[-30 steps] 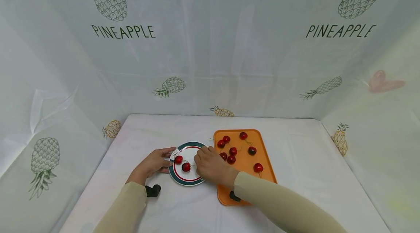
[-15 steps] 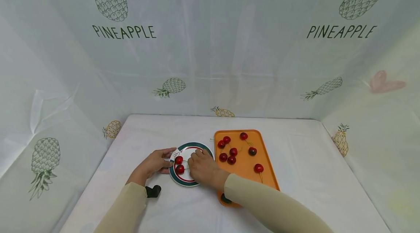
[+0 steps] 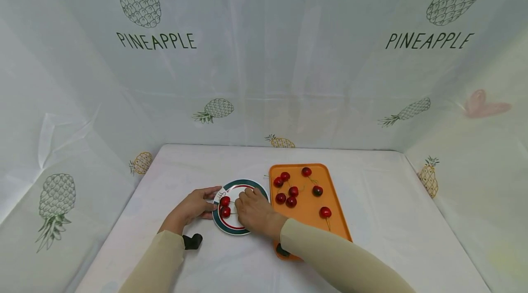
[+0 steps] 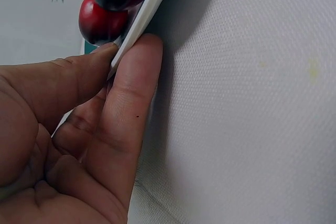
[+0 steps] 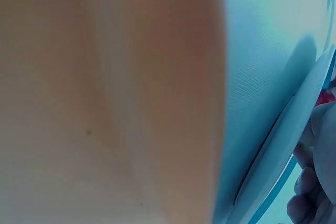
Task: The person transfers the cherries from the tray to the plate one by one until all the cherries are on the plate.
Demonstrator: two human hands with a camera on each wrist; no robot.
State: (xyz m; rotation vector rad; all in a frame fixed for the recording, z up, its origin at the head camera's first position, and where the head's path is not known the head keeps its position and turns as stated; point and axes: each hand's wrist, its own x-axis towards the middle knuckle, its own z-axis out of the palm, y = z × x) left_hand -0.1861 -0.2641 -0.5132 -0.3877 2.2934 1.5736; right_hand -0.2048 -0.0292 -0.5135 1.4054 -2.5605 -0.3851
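Note:
My left hand (image 3: 194,206) pinches the left rim of a round plate (image 3: 220,223), white with a green border and a red ring. In the left wrist view the thumb (image 4: 79,80) is above the rim and a finger is beneath. Two red cherries lie near the plate's left side, the upper cherry (image 3: 224,201) close against the lower cherry (image 3: 225,212). My right hand (image 3: 256,210) is over the plate's right half, its curled fingertips at the lower cherry's stem. The right wrist view shows the curled fingers (image 5: 304,208) above the plate; the fingertips' grip is partly hidden.
An orange tray (image 3: 307,206) stands right of the plate, under my right forearm. Several cherries with stems lie on it, among them a lone cherry (image 3: 325,212) at its right. A white cloth covers the table (image 3: 383,219), and a pineapple-printed curtain (image 3: 288,68) hangs behind.
My right hand has shifted left across the plate, and the lower cherry has moved left with it, ending below the other cherry. The left hand has stayed on the rim.

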